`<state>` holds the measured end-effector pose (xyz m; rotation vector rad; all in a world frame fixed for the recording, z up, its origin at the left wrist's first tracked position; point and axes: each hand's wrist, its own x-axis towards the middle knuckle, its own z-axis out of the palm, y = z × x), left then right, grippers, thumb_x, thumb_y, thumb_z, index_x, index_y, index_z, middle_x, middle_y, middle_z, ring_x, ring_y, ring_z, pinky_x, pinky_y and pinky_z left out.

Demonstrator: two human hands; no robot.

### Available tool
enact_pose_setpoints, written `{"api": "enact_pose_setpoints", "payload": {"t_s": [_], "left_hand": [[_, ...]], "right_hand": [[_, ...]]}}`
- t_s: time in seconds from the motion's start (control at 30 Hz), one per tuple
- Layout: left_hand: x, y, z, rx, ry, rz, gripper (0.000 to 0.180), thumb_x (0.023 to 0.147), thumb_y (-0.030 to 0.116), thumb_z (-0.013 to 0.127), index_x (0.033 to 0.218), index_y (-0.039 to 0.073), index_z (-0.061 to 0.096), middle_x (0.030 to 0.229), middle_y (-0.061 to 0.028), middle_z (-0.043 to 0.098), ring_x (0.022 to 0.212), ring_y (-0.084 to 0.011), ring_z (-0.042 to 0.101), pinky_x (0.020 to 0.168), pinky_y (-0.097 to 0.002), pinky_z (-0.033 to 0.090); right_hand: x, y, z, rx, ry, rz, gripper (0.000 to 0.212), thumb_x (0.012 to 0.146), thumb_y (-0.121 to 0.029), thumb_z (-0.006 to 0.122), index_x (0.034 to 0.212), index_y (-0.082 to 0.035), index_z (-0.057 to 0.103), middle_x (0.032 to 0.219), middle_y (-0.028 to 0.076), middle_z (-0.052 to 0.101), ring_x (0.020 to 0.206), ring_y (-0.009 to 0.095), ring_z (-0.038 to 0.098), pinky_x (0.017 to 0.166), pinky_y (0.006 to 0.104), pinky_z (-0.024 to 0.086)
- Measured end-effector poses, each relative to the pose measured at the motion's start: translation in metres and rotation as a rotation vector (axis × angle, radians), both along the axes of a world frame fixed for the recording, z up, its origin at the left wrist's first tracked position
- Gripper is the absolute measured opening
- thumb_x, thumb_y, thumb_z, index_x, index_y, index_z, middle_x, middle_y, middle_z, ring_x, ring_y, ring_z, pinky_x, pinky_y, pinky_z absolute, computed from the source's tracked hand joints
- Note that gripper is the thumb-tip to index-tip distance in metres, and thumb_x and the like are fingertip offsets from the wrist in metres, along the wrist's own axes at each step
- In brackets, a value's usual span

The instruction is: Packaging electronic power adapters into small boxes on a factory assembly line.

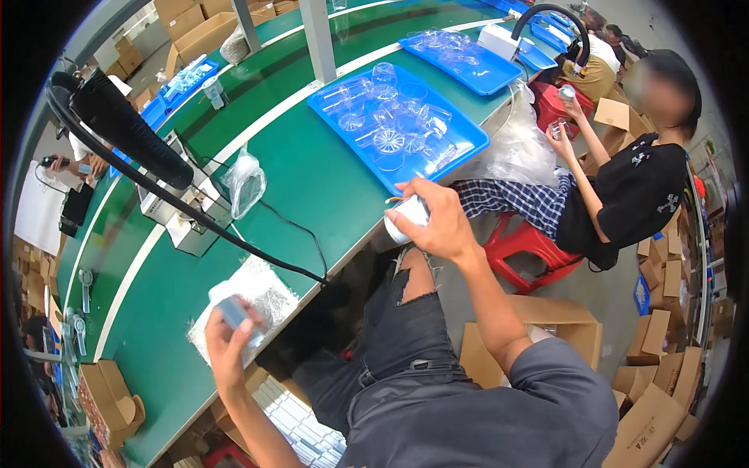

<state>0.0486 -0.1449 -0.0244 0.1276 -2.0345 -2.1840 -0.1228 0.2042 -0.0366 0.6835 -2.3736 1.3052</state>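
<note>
Fingers of right hand (437,222) wrapped round white cylinder (407,218) past table edge (343,261) (left hand (226,343) pinching grey block (232,312))

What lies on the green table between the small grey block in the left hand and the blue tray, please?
In the head view, a black cable crosses otherwise bare green table between the grey block and the blue tray.

Left hand (226,339), at 7 o'clock: grips small grey block (232,310) over clear bag of screws (257,292). Right hand (437,222), centre: closed around white cylindrical part (407,214). Blue tray (468,144) of clear plastic pieces, 12 o'clock. Green table (312,179).
</note>
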Motion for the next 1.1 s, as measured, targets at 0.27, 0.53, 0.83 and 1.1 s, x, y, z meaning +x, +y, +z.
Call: {"api": "enact_pose_setpoints", "payload": {"t_s": [0.27,0.53,0.83,1.1], "left_hand": [[-0.183,0.084,0.004,-0.065,-0.179,-0.309,0.046,0.098,0.032,0.064,0.130,0.001,0.056,0.117,-0.0122,0.067,0.106,-0.0220,0.066,0.084,-0.0352,0.055],[-0.265,0.101,-0.019,0.359,-0.266,-0.286,0.034,0.093,0.029,0.070,0.117,0.005,0.067,0.111,-0.0094,0.068,0.102,-0.0211,0.068,0.079,-0.0321,0.055],[-0.266,0.076,-0.019,0.198,-0.257,-0.193,0.032,0.095,0.027,0.071,0.116,0.003,0.071,0.096,-0.0020,0.070,0.086,-0.0114,0.067,0.067,-0.0236,0.052],[-0.267,0.067,-0.024,0.245,-0.186,-0.174,0.032,0.093,0.028,0.073,0.113,0.004,0.070,0.095,-0.0049,0.069,0.086,-0.0132,0.065,0.068,-0.0263,0.054]], "right_hand": [[0.029,0.005,-0.018,-0.030,0.132,0.087,0.038,0.079,-0.021,0.079,0.094,0.007,0.059,0.091,0.021,0.060,0.082,0.039,0.063,0.076,0.0416,0.053],[0.031,0.009,-0.024,-0.027,0.198,0.121,0.037,0.075,-0.020,0.080,0.095,0.005,0.060,0.097,0.020,0.062,0.084,0.035,0.065,0.076,0.0393,0.054],[0.011,0.003,-0.025,-0.152,0.079,0.190,0.034,0.078,-0.020,0.081,0.091,0.002,0.059,0.094,0.018,0.065,0.085,0.032,0.068,0.077,0.0373,0.053],[-0.009,-0.009,-0.032,-0.413,-0.178,0.184,0.026,0.084,-0.021,0.079,0.089,0.000,0.065,0.090,0.011,0.074,0.078,0.015,0.066,0.071,0.0306,0.052]]}}
